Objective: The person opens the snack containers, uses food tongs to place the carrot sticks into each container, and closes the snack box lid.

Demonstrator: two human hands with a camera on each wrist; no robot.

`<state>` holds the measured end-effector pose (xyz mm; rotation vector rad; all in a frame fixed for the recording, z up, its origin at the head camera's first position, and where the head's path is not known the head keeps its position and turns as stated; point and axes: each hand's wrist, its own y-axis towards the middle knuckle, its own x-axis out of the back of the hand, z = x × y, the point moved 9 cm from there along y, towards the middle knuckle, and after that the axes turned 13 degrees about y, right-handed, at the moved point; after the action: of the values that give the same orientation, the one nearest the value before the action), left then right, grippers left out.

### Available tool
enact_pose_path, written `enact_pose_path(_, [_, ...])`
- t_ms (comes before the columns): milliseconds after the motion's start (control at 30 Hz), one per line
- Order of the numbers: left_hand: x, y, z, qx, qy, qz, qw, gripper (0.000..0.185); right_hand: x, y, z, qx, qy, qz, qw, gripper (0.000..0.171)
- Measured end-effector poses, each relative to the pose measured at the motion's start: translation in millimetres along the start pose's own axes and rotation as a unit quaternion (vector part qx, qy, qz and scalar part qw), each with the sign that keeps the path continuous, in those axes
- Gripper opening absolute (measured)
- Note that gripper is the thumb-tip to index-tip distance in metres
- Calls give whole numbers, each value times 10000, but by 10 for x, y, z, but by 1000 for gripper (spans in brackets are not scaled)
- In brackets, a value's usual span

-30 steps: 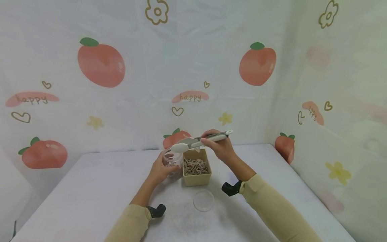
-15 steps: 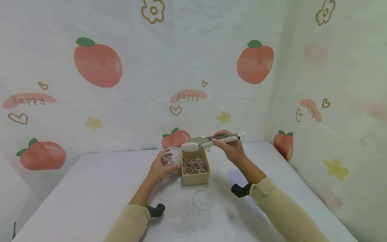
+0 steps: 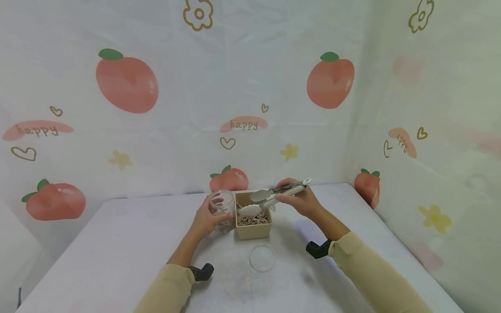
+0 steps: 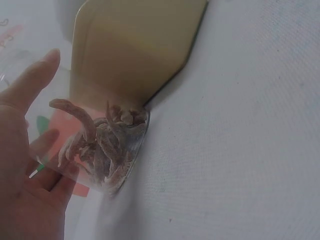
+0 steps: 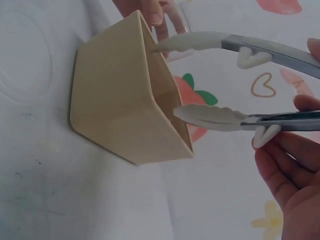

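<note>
My left hand (image 3: 204,219) is curled round a clear jar (image 3: 224,199) that stands beside a beige rectangular box (image 3: 254,232). In the left wrist view, brownish, wrinkled dried strips (image 4: 102,145) lie at the bottom of the jar. Similar strips (image 3: 253,220) fill the lower part of the box. My right hand (image 3: 299,199) holds kitchen tongs (image 3: 251,210) with white scalloped heads. The tongs' arms are spread apart, and their heads reach into the mouth of the box. Nothing shows between the tong heads (image 5: 210,116) in the right wrist view.
A round transparent lid (image 3: 262,258) lies on the white table (image 3: 137,256) in front of the box. Behind the table hangs a white backdrop (image 3: 188,95) printed with fruit, and it continues along the right side. Black wrist mounts (image 3: 202,272) sit at both sleeves.
My right hand first moved right with the tongs, away from above the jar. The tongs then tilted down into the box and spread wider. My left hand stays on the jar.
</note>
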<state>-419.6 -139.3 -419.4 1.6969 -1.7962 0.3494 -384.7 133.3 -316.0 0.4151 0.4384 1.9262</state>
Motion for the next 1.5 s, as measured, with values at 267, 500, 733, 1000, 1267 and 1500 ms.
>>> enact_pose_path(267, [-4,5,-33,-45,-57,-3,10000,87,-38,98,-94,-627,-1224,431,9896,34])
enact_pose_path(500, [-13,3,-56,-15,-47,45,10000,88,-60,168,-112,-1017,-1673,705,9781,35])
enact_pose_path(733, [5,22,-52,-8,26,17,10000,86,-146,177,-70,-1210,-1752,814,9737,34])
enact_pose_path(1000, [6,9,-21,21,-60,13,10000,88,-108,171,-277,-1088,-1809,495,9762,27])
enact_pose_path(1267, [14,-6,-1,3,-80,-7,10000,89,-146,112,-282,-745,-1977,121,9774,19])
enact_pose_path(1500, [4,-9,-9,-20,-67,13,10000,90,-179,84,-250,-557,-1945,-45,9793,18])
